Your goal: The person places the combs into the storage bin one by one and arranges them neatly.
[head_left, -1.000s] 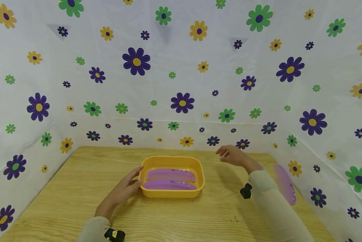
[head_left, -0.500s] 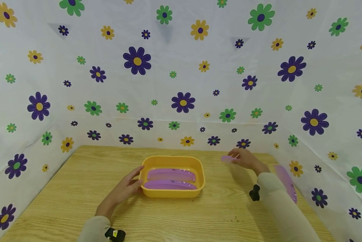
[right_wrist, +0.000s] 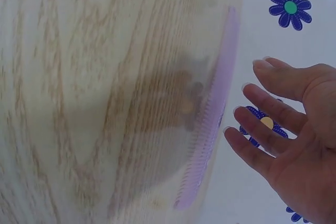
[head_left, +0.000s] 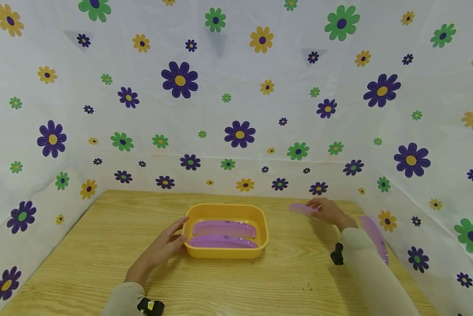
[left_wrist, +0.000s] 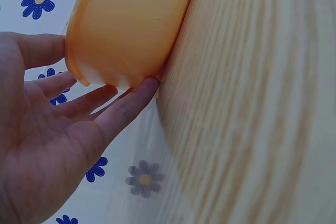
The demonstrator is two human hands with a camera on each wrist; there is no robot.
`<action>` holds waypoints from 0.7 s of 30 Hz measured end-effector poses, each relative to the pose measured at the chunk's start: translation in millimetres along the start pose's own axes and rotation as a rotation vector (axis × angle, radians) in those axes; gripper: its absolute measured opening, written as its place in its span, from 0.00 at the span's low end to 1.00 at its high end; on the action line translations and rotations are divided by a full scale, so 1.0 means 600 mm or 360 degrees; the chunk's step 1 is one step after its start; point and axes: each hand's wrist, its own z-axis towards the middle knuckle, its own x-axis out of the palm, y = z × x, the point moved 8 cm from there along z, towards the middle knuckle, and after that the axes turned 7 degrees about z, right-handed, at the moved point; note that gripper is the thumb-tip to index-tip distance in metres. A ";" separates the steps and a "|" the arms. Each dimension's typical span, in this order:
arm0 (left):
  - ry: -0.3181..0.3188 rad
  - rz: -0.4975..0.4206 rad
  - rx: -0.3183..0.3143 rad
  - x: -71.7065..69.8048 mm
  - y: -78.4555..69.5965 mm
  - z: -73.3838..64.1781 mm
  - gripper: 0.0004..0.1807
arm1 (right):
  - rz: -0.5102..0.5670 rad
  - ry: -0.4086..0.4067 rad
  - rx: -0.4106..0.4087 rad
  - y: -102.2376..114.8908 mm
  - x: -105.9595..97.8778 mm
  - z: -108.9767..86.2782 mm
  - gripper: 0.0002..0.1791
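Note:
My left hand [head_left: 163, 245] rests its fingertips on the left end of a yellow plastic tub [head_left: 225, 253]; in the left wrist view the fingers are spread against the tub's wall [left_wrist: 126, 30]. Two purple combs, a rear comb [head_left: 220, 227] and a front comb [head_left: 216, 240], lie inside the tub. Toward the back right, my right hand [head_left: 327, 210] hovers over a third purple comb [head_left: 301, 208] and hides its right part. The right wrist view shows that comb [right_wrist: 218, 98] on the table, a gap between it and the spread fingers of my right hand [right_wrist: 289, 124].
Another purple comb [head_left: 372, 235] lies at the table's right edge, partly behind my right sleeve [head_left: 372, 267]. A flowered white cloth [head_left: 205, 109] encloses the back and sides of the wooden table [head_left: 228, 289]. Small dark specks [head_left: 308, 287] dot the tabletop.
My right hand has shifted to the right along the third comb, baring the comb's left end. The left hand, the tub and the combs inside stay in place.

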 end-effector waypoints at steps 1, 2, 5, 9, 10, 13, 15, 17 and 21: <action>0.0000 0.0001 0.0001 0.000 0.000 0.000 0.35 | 0.0007 -0.0007 0.0009 -0.004 0.000 0.000 0.15; -0.0005 -0.0011 -0.0005 0.000 0.000 -0.001 0.35 | -0.0005 -0.0010 0.0006 -0.007 0.000 0.001 0.15; 0.0011 -0.0009 0.0021 0.000 -0.002 -0.001 0.35 | -0.0014 -0.0018 0.0004 -0.015 0.002 0.002 0.14; 0.0020 -0.0023 0.0040 0.000 -0.006 -0.002 0.35 | -0.0032 -0.0035 -0.0014 -0.022 0.004 0.001 0.14; 0.0023 -0.0022 0.0042 0.000 -0.006 -0.002 0.35 | -0.0041 -0.0042 -0.0018 -0.023 0.004 0.001 0.14; 0.0017 -0.0035 0.0034 -0.001 -0.006 -0.002 0.35 | -0.0066 -0.0062 -0.0023 -0.029 0.004 0.001 0.13; 0.0020 -0.0032 0.0031 -0.001 -0.006 -0.002 0.35 | -0.0092 -0.0082 -0.0020 -0.034 0.003 0.000 0.13; 0.0015 -0.0042 0.0014 -0.001 -0.005 -0.002 0.35 | -0.0104 -0.0102 -0.0012 -0.040 0.002 0.000 0.13; 0.0018 -0.0031 0.0000 0.001 -0.003 -0.001 0.35 | -0.0139 -0.0154 -0.0019 -0.050 0.000 0.000 0.14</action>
